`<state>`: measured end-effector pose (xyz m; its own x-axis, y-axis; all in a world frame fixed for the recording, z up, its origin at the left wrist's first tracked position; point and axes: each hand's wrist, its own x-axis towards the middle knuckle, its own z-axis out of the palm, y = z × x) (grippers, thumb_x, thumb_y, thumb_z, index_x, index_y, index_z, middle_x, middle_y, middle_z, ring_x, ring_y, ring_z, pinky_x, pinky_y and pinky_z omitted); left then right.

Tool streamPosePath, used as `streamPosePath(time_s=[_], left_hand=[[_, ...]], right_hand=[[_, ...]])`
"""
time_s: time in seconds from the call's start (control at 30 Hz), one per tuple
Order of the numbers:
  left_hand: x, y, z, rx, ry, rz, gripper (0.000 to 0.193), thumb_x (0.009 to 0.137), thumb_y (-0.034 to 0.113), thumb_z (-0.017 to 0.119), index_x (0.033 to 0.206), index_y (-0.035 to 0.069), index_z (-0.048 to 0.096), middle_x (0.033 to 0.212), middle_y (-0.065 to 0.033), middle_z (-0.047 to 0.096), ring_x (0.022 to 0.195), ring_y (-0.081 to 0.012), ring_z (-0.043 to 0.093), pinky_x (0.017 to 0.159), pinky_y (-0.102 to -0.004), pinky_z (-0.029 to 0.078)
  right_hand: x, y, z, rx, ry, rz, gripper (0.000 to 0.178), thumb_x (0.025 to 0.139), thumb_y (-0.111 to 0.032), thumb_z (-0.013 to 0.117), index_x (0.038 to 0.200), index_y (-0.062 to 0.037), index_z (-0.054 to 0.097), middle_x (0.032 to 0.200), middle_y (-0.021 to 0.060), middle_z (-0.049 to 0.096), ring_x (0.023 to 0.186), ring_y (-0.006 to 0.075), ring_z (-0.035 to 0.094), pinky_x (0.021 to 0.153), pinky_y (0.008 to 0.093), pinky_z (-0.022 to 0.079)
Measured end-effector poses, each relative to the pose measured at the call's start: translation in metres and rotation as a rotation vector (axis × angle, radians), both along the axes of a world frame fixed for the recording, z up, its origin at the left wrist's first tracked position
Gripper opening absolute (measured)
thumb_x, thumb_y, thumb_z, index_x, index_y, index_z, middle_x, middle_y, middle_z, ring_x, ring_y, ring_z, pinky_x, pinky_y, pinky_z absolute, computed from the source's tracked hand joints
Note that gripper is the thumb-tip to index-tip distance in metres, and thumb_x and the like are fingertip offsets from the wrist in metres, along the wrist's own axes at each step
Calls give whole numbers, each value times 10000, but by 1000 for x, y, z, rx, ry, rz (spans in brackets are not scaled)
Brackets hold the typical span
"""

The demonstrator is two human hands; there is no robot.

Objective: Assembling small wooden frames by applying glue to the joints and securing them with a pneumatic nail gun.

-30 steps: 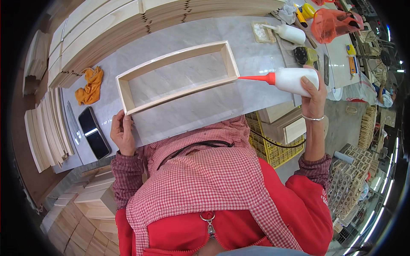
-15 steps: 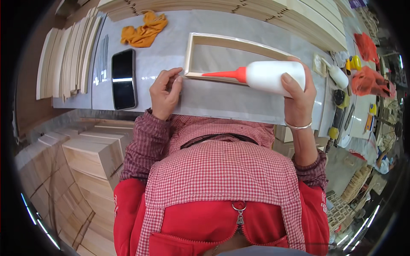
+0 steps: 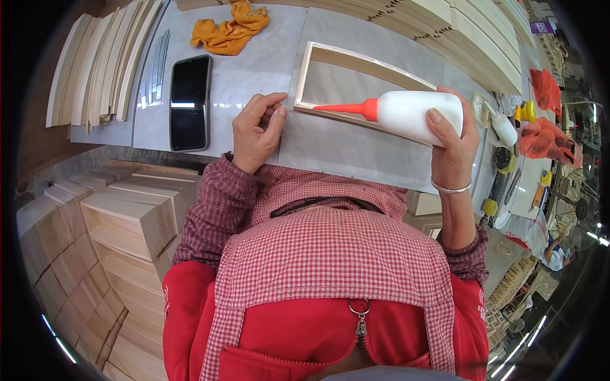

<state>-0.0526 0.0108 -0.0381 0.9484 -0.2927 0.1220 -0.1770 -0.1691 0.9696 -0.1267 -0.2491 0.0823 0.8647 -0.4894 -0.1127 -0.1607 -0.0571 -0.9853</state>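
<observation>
A white squeeze bottle (image 3: pixel 416 116) with a long red nozzle lies sideways in my right hand (image 3: pixel 456 136), thumb on the near side and fingers wrapped behind it. Its nozzle tip touches or hovers just over the near rail of a narrow wooden frame (image 3: pixel 375 67), close to the left corner; which of the two I cannot tell. The bottle covers the frame's right end. Just left of that corner, my left hand (image 3: pixel 257 131) rests with loosely bent fingers, thumb and forefinger apart, holding nothing. Its forefinger points toward the corner without clearly touching it.
Left on the table are a black phone (image 3: pixel 190 103), thin metal strips (image 3: pixel 155 70) and upright wooden boards (image 3: pixel 105 66). An orange cloth (image 3: pixel 230 30) lies behind. Long stacked boards (image 3: pixel 470 57) line the back. A second white bottle (image 3: pixel 504 129) and red plastic bags (image 3: pixel 549 141) sit right.
The whole view has shifted a little, so the table's things appear farther right and higher. The nozzle tip is slightly nearer the frame's left corner. Both hands keep much the same pose.
</observation>
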Motion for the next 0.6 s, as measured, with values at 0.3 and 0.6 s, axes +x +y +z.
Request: streamPosePath(time_s=[0.3,0.6], left_hand=[[0,-2,-3,38,-44,17,195,840,18,574,1024,10,639,807,-28,541,659,-102,476,608,-194,406],[-2,-4,2,83,54,42,187,876,43,558,1046,-5,619,831,-25,553,691,-99,484,622,-192,402]], right_hand=[[-38,-37,9,-56,31,-104,452,774,-133,633,1198,-19,525,1056,122,533,922,214,516,805,277,437],[-89,-84,10,6,-14,-296,415,760,-70,676,1152,-23,546,1008,98,564,881,189,534,798,272,445]])
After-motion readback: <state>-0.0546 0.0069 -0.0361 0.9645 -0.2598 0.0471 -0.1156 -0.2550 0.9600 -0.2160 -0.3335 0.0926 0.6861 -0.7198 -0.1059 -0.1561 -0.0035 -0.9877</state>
